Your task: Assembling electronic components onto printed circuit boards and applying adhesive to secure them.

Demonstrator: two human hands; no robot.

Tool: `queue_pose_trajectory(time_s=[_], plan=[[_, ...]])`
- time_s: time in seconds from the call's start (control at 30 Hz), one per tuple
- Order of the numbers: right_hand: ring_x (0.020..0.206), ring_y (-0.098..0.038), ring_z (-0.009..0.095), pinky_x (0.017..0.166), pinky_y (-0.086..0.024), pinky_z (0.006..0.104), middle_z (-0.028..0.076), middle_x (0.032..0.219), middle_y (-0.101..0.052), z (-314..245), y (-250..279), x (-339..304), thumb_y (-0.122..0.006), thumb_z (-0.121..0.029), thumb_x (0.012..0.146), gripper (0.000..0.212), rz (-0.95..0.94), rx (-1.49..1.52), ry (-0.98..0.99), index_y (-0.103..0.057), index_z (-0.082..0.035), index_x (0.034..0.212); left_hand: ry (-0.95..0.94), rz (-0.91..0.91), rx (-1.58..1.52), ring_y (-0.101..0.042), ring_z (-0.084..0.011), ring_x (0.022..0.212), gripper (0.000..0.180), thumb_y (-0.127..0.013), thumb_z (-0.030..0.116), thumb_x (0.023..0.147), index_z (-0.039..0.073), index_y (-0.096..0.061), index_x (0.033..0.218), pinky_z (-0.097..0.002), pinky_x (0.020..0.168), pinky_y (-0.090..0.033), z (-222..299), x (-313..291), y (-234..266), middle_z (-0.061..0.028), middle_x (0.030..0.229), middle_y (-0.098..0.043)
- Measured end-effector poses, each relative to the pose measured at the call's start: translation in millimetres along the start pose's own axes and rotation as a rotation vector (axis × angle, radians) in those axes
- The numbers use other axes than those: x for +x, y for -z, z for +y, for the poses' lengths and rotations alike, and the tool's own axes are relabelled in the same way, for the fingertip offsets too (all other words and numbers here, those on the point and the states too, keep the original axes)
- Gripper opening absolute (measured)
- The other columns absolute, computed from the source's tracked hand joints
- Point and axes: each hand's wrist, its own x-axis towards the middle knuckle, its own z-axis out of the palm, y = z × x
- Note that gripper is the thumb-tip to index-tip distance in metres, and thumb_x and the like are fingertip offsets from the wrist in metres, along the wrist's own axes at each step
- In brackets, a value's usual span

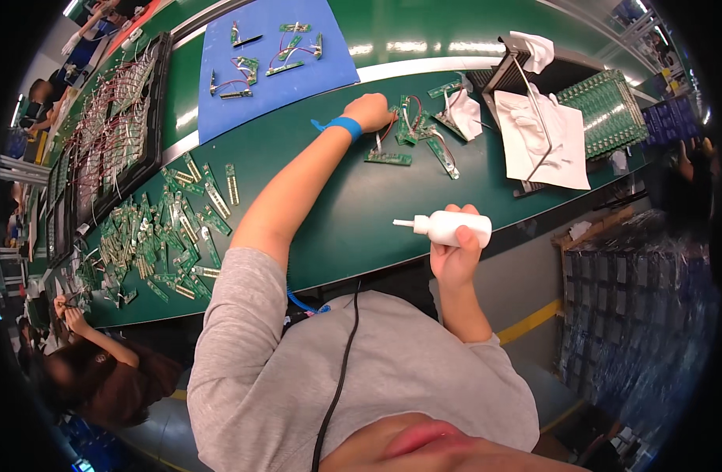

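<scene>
My right hand [457, 256] is wrapped round a white squeeze bottle [454, 229], held tilted on its side above the table's near edge. Its thin nozzle points left. Farther forward, my left hand [366, 112], with a blue band at the wrist, is closed at the left end of a wired circuit board [409, 122]. Its fingertips are partly hidden, with red wires coming out beside them. A narrow green board [388, 159] lies just nearer to me. Another wired board [443, 153] rests to the right, beside a crumpled white wipe [463, 115].
Loose narrow boards [160, 236] are heaped at the left, near a black tray [113, 149] of wired boards. Several wired assemblies lie on a blue mat [278, 63]. At the right, a metal rack [506, 67] stands by a white cloth [538, 145] and green board panels [605, 110]. A co-worker [101, 374] sits lower left.
</scene>
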Motion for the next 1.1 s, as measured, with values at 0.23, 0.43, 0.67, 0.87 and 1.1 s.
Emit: queue_pose_trajectory(time_s=[0.23, 0.43, 0.67, 0.87, 1.1], plan=[[0.041, -0.033, 0.009, 0.035, -0.025, 0.0202, 0.003, 0.059, -0.039, -17.0, -4.5, -3.9, -0.06, -0.033, 0.07, 0.037, -0.002, 0.112, 0.063, -0.032, -0.009, 0.066, -0.331, 0.485, -0.108, -0.055, -0.0314, 0.064, 0.023, -0.051, 0.032, 0.079, 0.01, -0.048, 0.085, -0.04, 0.054, -0.043, -23.0, -64.5, 10.2, -0.0097, 0.078, -0.053], [0.03, -0.026, 0.011, 0.03, -0.021, 0.0228, 0.002, 0.045, -0.033, -30.8, -25.0, -0.7, -0.052, -0.044, 0.075, 0.039, -0.087, -0.037, 0.198, -0.034, -0.01, 0.071, -0.382, 0.594, -0.511, -0.061, -0.0236, 0.06, 0.019, -0.053, 0.018, 0.081, 0.006, -0.046, 0.095, -0.029, 0.052, -0.045, -19.4, -131.5, 39.6, -0.0098, 0.077, -0.06], [0.03, -0.029, 0.011, 0.031, -0.022, 0.0223, 0.003, 0.044, -0.034, -32.9, -51.5, 2.7, -0.051, -0.046, 0.074, 0.044, -0.127, -0.149, 0.294, -0.031, -0.008, 0.072, -0.394, 0.457, -1.156, -0.053, -0.0078, 0.054, 0.015, -0.048, 0.017, 0.086, 0.005, -0.045, 0.095, -0.023, 0.05, -0.046, -7.5, -202.7, 52.0, -0.0022, 0.059, -0.05], [0.036, -0.037, 0.01, 0.029, -0.029, 0.0196, 0.006, 0.053, -0.041, -29.3, -70.9, -2.3, -0.06, -0.044, 0.069, 0.047, -0.209, -0.13, 0.283, -0.032, -0.006, 0.073, -0.519, 0.318, -1.266, -0.06, -0.0216, 0.059, 0.021, -0.039, 0.026, 0.089, 0.005, -0.035, 0.09, -0.0243, 0.048, -0.047, -12.9, -248.7, 51.4, -0.0167, 0.078, -0.057], [0.041, -0.04, 0.009, 0.031, -0.031, 0.0199, 0.008, 0.061, -0.045, -19.2, -82.5, -9.5, -0.065, -0.04, 0.067, 0.047, -0.321, -0.158, 0.363, -0.034, -0.006, 0.076, -0.458, 0.321, -1.405, -0.058, -0.0189, 0.059, 0.016, -0.044, 0.008, 0.085, 0.001, -0.036, 0.098, -0.0269, 0.052, -0.048, -7.5, -284.7, 42.2, -0.0146, 0.084, -0.055]])
